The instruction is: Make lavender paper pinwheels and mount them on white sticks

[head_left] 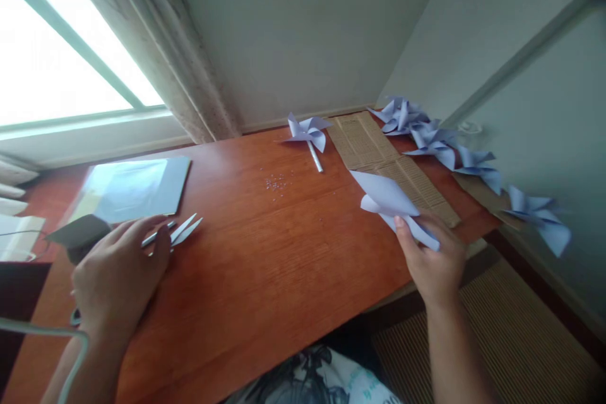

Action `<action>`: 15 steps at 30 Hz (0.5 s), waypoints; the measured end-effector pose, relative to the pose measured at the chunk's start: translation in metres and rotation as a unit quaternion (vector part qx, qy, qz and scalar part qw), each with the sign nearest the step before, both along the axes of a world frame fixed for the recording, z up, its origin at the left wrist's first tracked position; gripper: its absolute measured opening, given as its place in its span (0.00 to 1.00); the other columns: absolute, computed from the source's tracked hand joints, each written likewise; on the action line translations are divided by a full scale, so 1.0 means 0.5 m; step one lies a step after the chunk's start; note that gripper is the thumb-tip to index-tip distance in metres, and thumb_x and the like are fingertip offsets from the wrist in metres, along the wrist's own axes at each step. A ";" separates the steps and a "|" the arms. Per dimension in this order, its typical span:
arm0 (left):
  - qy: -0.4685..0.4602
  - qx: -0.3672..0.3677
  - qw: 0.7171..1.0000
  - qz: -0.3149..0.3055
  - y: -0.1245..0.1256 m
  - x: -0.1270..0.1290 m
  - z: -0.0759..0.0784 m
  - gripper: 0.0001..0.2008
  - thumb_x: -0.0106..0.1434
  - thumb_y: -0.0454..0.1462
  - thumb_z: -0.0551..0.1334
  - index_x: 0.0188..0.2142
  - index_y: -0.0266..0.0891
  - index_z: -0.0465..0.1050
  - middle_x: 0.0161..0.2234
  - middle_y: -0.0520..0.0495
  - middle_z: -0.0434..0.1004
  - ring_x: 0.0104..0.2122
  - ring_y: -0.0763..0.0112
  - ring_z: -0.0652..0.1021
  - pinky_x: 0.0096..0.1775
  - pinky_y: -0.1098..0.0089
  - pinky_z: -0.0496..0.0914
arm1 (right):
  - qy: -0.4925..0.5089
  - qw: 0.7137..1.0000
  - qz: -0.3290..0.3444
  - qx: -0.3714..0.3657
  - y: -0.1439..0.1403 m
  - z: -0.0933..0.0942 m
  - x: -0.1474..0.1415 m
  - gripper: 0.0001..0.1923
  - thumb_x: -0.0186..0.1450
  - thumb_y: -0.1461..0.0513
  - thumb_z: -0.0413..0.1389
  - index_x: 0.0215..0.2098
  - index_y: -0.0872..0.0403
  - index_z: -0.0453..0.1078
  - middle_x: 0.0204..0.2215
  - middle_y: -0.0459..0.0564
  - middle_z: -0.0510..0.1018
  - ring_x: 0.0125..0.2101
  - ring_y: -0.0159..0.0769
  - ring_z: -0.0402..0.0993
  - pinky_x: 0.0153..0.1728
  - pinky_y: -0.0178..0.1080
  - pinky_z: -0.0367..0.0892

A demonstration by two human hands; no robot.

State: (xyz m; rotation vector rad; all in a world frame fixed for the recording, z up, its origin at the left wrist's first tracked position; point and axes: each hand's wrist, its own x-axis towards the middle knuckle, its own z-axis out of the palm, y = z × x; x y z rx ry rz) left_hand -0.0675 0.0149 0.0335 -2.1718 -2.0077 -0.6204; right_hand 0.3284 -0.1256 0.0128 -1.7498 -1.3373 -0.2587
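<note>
My right hand (433, 259) is closed on a pale sheet of pinwheel paper (386, 192), thumb on top, over the right part of the table. The paper's corners are curled and folded. On the left, my left hand (120, 262) has thumb and forefinger closed around a slim silver pen-like stick (150, 239). Scissors (187, 230) lie beside those fingertips with their blades pointing away to the right; their handles are hidden by the hand. A finished paper pinwheel (307, 131) on a silvery stick (315, 156) lies at the table's back edge.
Several pinwheels (433, 139) line the table's right edge, near brown corrugated cardboard (392, 158). Tiny bits (276, 184) are scattered mid-table. A flat pale folder (137, 186) and a grey box-like object (83, 233) are at left. A cable (57, 331) crosses my left wrist.
</note>
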 end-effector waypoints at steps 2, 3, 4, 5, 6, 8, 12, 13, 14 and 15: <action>-0.083 -0.009 0.995 -0.054 0.003 0.052 -0.011 0.07 0.67 0.44 0.60 0.40 0.49 0.76 0.39 0.56 0.82 0.35 0.65 0.79 0.38 0.67 0.67 | -0.004 1.000 -0.006 0.013 -0.007 -0.001 0.009 0.03 0.67 0.62 0.61 0.34 0.53 0.75 0.33 0.51 0.82 0.35 0.41 0.79 0.39 0.41 0.74; -0.135 -0.038 0.985 -0.097 0.002 0.089 -0.017 0.07 0.65 0.43 0.62 0.40 0.48 0.77 0.36 0.56 0.82 0.31 0.67 0.80 0.38 0.68 0.69 | -0.010 1.000 -0.012 0.014 -0.012 -0.001 0.017 0.03 0.67 0.62 0.61 0.35 0.53 0.76 0.33 0.52 0.82 0.35 0.41 0.80 0.40 0.41 0.74; -0.200 -0.083 0.965 -0.147 -0.003 0.131 -0.023 0.07 0.64 0.42 0.62 0.40 0.47 0.78 0.36 0.55 0.83 0.33 0.66 0.81 0.38 0.68 0.71 | -0.019 0.999 -0.023 0.015 -0.019 -0.001 0.027 0.02 0.67 0.63 0.62 0.35 0.53 0.76 0.34 0.52 0.82 0.36 0.41 0.80 0.40 0.41 0.74; -0.263 -0.145 0.930 -0.211 -0.010 0.178 -0.027 0.08 0.64 0.41 0.62 0.41 0.45 0.78 0.38 0.52 0.84 0.36 0.64 0.82 0.39 0.68 0.72 | -0.031 0.999 -0.034 0.015 -0.028 -0.001 0.039 0.02 0.66 0.63 0.62 0.35 0.54 0.76 0.34 0.53 0.82 0.36 0.41 0.80 0.41 0.42 0.74; -0.323 -0.204 0.888 -0.255 -0.020 0.229 -0.031 0.09 0.64 0.41 0.61 0.42 0.43 0.78 0.39 0.50 0.84 0.37 0.63 0.82 0.40 0.67 0.74 | -0.044 0.998 -0.049 0.015 -0.039 -0.001 0.055 0.02 0.66 0.63 0.62 0.35 0.54 0.76 0.34 0.53 0.83 0.36 0.42 0.80 0.41 0.42 0.75; -0.390 -0.303 0.808 -0.322 -0.044 0.335 -0.036 0.10 0.65 0.39 0.61 0.41 0.40 0.79 0.38 0.46 0.84 0.38 0.63 0.82 0.42 0.67 0.74 | -0.078 0.993 -0.081 0.018 -0.063 0.001 0.095 0.02 0.66 0.63 0.62 0.35 0.54 0.76 0.34 0.53 0.83 0.35 0.42 0.80 0.40 0.43 0.75; -0.470 -0.459 0.640 -0.398 -0.092 0.542 -0.043 0.09 0.63 0.33 0.61 0.40 0.38 0.79 0.39 0.44 0.83 0.40 0.64 0.81 0.44 0.67 0.73 | -0.186 0.971 -0.144 0.039 -0.108 0.008 0.213 0.01 0.64 0.64 0.63 0.35 0.53 0.76 0.33 0.54 0.83 0.36 0.45 0.80 0.40 0.45 0.75; -0.496 -0.490 0.598 -0.395 -0.102 0.590 -0.046 0.09 0.62 0.31 0.61 0.39 0.38 0.80 0.38 0.44 0.83 0.40 0.64 0.81 0.45 0.66 0.73 | -0.214 0.963 -0.156 0.050 -0.116 0.010 0.247 0.02 0.63 0.65 0.63 0.35 0.53 0.76 0.34 0.55 0.83 0.37 0.46 0.80 0.41 0.46 0.74; -0.524 -0.523 0.555 -0.378 -0.111 0.636 -0.048 0.10 0.61 0.29 0.61 0.38 0.37 0.80 0.38 0.44 0.83 0.39 0.66 0.80 0.46 0.66 0.73 | -0.243 0.955 -0.163 0.053 -0.121 0.010 0.282 0.02 0.63 0.66 0.62 0.35 0.53 0.77 0.34 0.55 0.84 0.37 0.46 0.80 0.42 0.46 0.74; -0.559 -0.556 0.509 -0.345 -0.120 0.681 -0.050 0.10 0.60 0.27 0.61 0.36 0.36 0.80 0.36 0.43 0.83 0.37 0.67 0.80 0.46 0.66 0.73 | -0.269 0.947 -0.170 0.049 -0.125 0.010 0.315 0.03 0.64 0.67 0.61 0.35 0.53 0.77 0.33 0.55 0.83 0.36 0.46 0.79 0.42 0.46 0.74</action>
